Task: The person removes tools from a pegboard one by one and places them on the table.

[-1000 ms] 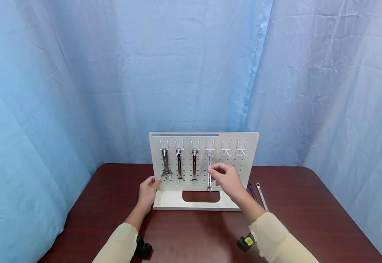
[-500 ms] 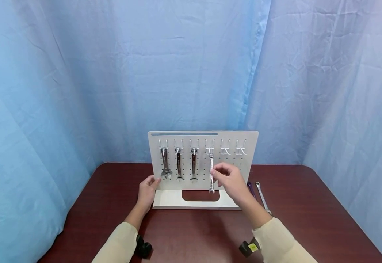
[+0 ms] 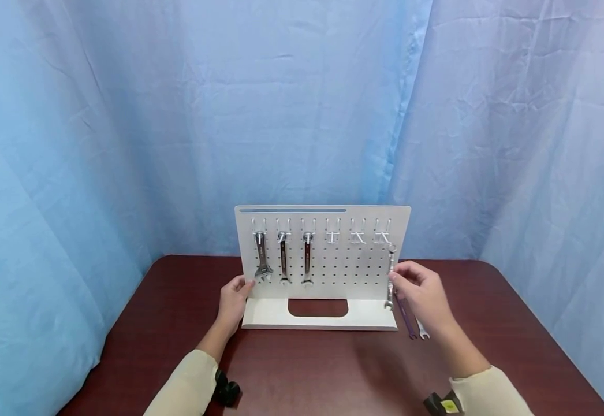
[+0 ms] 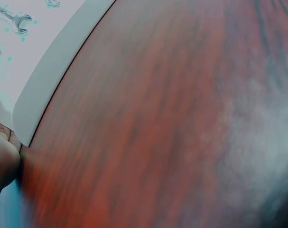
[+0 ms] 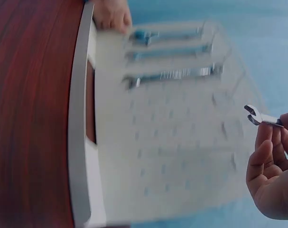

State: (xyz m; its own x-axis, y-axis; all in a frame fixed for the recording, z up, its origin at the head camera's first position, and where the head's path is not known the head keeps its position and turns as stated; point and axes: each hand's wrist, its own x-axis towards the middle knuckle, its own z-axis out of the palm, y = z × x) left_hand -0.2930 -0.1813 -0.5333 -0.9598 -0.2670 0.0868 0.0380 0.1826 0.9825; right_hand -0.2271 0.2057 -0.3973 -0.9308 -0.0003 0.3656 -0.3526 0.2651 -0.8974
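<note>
My right hand (image 3: 425, 293) pinches a small silver combination wrench (image 3: 391, 261) between thumb and fingers. The wrench stands nearly upright, ring end up, in front of the pegboard's right edge. In the right wrist view its open end (image 5: 254, 115) sticks out from the fingers. At the left edge of the white pegboard (image 3: 343, 271), my left hand (image 3: 232, 301) grips the board with the thumb on its front. On the left hooks hang an adjustable wrench (image 3: 261, 254) and two combination wrenches, one (image 3: 283, 260) beside the other (image 3: 308, 260).
Three bare hooks, among them the middle one (image 3: 357, 237), stick out on the board's right half. A purple wrench (image 3: 406, 318) and a silver wrench (image 3: 422, 329) lie on the dark red table (image 3: 302, 370), partly behind my right hand. Blue curtains (image 3: 302, 115) surround the table.
My right hand has lifted the small wrench off the fourth hook and carried it right to the board's right edge. The left hand has stayed at the left edge.
</note>
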